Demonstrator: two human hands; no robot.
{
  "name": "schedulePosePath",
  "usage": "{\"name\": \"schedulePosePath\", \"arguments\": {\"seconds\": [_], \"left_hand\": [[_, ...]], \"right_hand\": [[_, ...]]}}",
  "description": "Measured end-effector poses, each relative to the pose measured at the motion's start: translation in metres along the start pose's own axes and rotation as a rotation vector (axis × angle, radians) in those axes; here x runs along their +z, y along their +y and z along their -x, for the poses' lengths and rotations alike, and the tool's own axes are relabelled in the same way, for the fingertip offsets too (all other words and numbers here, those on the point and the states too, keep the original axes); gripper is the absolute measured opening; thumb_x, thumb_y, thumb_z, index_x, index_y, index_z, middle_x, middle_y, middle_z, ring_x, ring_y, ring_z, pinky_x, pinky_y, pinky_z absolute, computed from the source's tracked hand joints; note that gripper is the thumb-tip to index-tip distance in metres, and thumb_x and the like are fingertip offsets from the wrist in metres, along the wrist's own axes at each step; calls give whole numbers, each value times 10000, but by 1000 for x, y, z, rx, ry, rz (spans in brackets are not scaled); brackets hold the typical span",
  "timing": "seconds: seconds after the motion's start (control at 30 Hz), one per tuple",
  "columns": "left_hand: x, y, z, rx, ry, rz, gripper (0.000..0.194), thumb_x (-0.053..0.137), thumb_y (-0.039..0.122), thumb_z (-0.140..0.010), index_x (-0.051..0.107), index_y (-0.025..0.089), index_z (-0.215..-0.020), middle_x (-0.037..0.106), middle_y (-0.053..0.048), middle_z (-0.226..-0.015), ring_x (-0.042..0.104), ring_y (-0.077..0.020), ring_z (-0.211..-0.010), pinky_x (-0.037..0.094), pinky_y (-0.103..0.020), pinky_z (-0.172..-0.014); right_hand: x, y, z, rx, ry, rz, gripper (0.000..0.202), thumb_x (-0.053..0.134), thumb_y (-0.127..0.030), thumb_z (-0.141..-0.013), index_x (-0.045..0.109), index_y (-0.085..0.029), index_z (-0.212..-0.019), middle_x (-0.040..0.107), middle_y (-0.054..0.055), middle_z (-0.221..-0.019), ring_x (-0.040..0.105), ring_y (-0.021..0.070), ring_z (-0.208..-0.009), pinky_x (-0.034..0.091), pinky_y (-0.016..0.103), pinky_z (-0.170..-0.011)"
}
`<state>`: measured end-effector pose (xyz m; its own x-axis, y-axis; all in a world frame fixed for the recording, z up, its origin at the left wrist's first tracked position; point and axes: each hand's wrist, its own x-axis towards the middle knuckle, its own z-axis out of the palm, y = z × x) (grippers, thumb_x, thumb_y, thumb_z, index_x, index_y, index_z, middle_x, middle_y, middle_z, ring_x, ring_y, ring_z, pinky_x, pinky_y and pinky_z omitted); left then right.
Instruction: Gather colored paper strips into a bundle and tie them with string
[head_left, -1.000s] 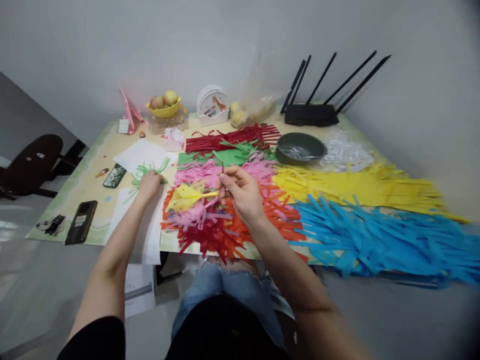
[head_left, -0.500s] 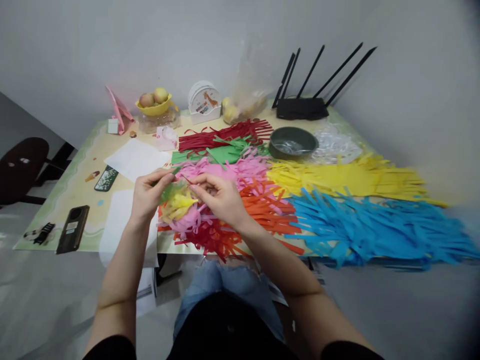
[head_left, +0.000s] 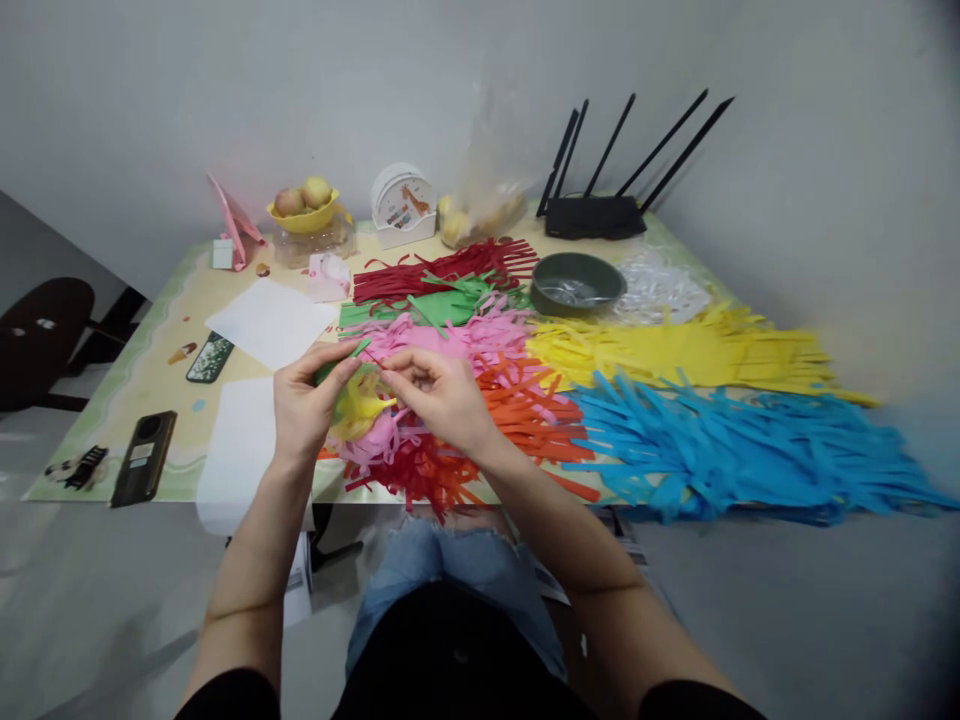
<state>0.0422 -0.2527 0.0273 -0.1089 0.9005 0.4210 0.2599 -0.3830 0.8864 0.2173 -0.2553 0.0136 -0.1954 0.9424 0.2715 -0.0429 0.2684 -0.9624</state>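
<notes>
My left hand (head_left: 309, 392) pinches a green fringed strip (head_left: 360, 349) between thumb and fingers. Close to it, my right hand (head_left: 439, 395) is closed with its fingertips on the end of a thin red strand (head_left: 373, 358). The strand spans the small gap between both hands. Under them hangs or lies a yellow tassel (head_left: 360, 402), with a pink tassel (head_left: 375, 440) and a red tassel (head_left: 420, 470) nearer the table's front edge. Whether these tassels are joined to the strand is hidden by the fingers.
Fringed sheets in dark red (head_left: 420, 275), green (head_left: 454, 305), pink (head_left: 450, 340), orange (head_left: 532, 425), yellow (head_left: 675, 355) and blue (head_left: 735, 445) cover the right side. Behind stand a dark bowl (head_left: 577, 300) and a router (head_left: 594, 217). White paper (head_left: 266, 320) and a phone (head_left: 144, 460) lie left.
My left hand has moved slightly right, towards my right hand, and the green strip now points upward more. My right hand keeps its pinch. The whole view has shifted a little.
</notes>
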Motion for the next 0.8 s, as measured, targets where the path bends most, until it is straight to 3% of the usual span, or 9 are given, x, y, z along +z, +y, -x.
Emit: {"name": "schedulePosePath", "arguments": {"seconds": [0.2,0.3,0.4,0.53,0.6,0.7,0.8], "left_hand": [[2,4,4,230,38,-220,143,774,292,-829,782,222,-954,765,-37,-941,694,-178,-890,539,-323,-857],[2,6,5,349,32,-391,110,766,298,-841,754,218,-915,751,-33,-887,675,-182,-868,528,-331,-835],[3,8,6,438,-89,-475,69,732,279,-869,725,221,-905,740,-34,-856,662,-188,-859,515,-338,-828],[6,5,5,458,-174,-505,51,716,256,-872,704,224,-910,731,-33,-848,642,-194,-856,503,-336,-816],[8,2,3,437,-176,-496,51,725,253,-855,701,220,-885,728,-33,-848,636,-199,-868,500,-336,-823],[9,-7,-6,321,-205,-462,56,734,254,-818,697,212,-821,724,-28,-843,633,-199,-847,496,-336,-822],[0,-18,-25,182,-220,-490,60,744,250,-769,703,208,-784,712,-30,-830,625,-208,-835,488,-346,-814]], "right_hand": [[-3,-5,-3,71,-54,-91,174,670,-351,-825,639,-181,-814,575,-42,-580,510,79,-496,396,196,-471],[-5,-2,-7,156,-123,-258,316,709,-438,-802,619,-183,-966,604,-67,-567,513,71,-426,405,176,-405],[-8,6,-14,203,-178,-401,538,781,-500,-732,582,-196,-1129,664,-67,-618,567,80,-442,471,178,-419],[-12,11,-20,223,-206,-376,450,838,-518,-660,636,-181,-880,642,-57,-582,554,77,-433,417,165,-361],[-14,6,-25,178,-129,-335,377,838,-484,-680,645,-184,-801,575,-82,-525,508,56,-409,370,153,-340],[-28,-15,-39,59,97,-372,295,761,-445,-774,626,-184,-801,567,-109,-543,511,7,-425,343,111,-383],[-66,-47,-62,-23,374,-387,147,635,-304,-868,556,-183,-844,634,-127,-591,588,-15,-484,344,118,-469]]}}
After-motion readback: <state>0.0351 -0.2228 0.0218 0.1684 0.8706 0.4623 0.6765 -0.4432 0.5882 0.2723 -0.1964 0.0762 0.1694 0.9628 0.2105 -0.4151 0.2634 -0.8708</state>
